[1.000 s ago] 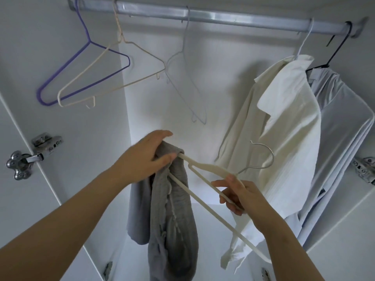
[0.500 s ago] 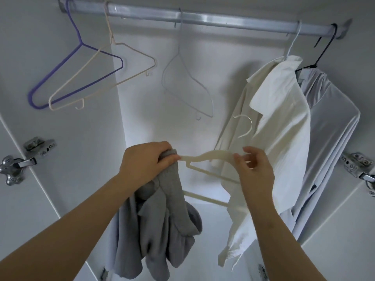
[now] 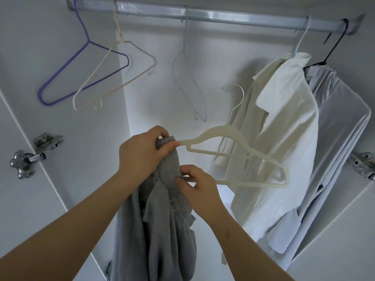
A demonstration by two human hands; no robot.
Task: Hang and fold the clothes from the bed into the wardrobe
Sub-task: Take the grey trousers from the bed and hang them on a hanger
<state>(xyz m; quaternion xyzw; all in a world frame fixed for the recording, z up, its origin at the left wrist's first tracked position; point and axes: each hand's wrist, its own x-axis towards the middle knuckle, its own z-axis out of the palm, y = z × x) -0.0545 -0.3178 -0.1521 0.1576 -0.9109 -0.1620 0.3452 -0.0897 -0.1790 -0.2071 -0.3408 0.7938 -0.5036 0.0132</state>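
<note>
Two bare hands are up inside a white wardrobe [image 3: 158, 88], close together near the middle. Left hand [image 3: 142, 153] curled round a bunched fold of a soft grey fabric garment [image 3: 162, 230], clamping it over the left tip of a cream flocked hanger with a silver metal hook [image 3: 227, 129], thumb pressed against that tip. Right hand [image 3: 197, 185] just below, pinching the garment's gathered ribbed band between thumb and fingertips (whether also touching the hanger's lower bar, cannot tell). Rest of the grey garment hanging straight down between the two forearms, out past the bottom edge of view. Cream flocked hanger tilted, right end lower, hook pointing up, free of the rail, in front of a hung white cotton shirt [image 3: 284, 138].

Across the top, a silver metal rail [image 3: 223, 15]. On its left part, three bare hangers: a purple coated wire hanger [image 3: 42, 100] furthest left, a cream wire hanger [image 3: 76, 104] overlapping it, a pale grey wire hanger [image 3: 185, 37] nearer the middle, apart from both. On the right part, the white shirt with collar open, hung by a white hanger hook [image 3: 302, 39]. Just beside it to the right and touching it, a pale blue-grey shirt [image 3: 341, 138] on a thin black hanger [image 3: 334, 47]. Chrome door hinges at either side: a left hinge [image 3: 30, 157] and a right hinge [image 3: 363, 163].
</note>
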